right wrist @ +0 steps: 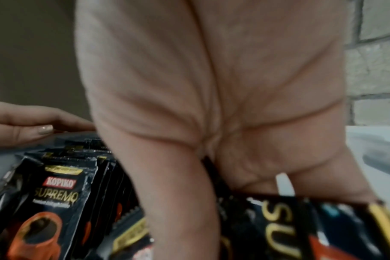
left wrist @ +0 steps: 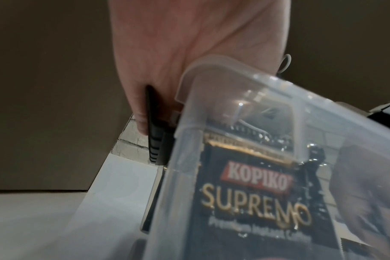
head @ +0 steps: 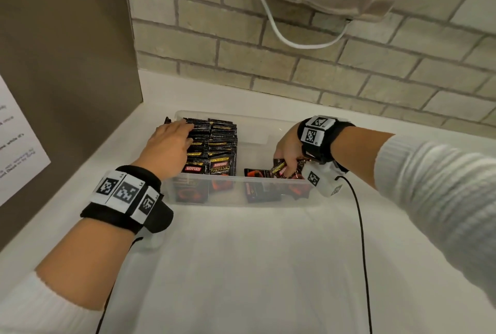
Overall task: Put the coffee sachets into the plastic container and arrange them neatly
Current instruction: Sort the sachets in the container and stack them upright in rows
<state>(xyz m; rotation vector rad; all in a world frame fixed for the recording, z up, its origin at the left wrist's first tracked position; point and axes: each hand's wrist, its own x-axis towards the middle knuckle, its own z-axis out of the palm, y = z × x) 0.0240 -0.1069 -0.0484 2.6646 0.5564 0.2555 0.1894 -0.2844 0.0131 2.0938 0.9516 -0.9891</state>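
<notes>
A clear plastic container (head: 241,178) stands on the white counter. Two upright rows of black Kopiko sachets (head: 222,140) fill its left part. My left hand (head: 171,143) lies on top of the left row with its fingers stretched flat; the right wrist view shows that hand (right wrist: 22,126) with its fingers straight. One black sachet edge (left wrist: 155,140) sticks up outside the container's left wall (left wrist: 211,73), beside the hand. My right hand (head: 288,153) reaches into the right part and grips a small bunch of sachets (head: 279,168), seen close up in the right wrist view (right wrist: 278,228). A loose sachet (head: 257,172) lies flat near it.
A brown cabinet panel (head: 67,38) with a paper notice (head: 16,145) rises close on the left. A brick wall (head: 295,65) with a hanging white cable (head: 268,16) is behind the container. White counter (head: 241,266) stretches towards me, crossed by a black wrist cable (head: 359,226).
</notes>
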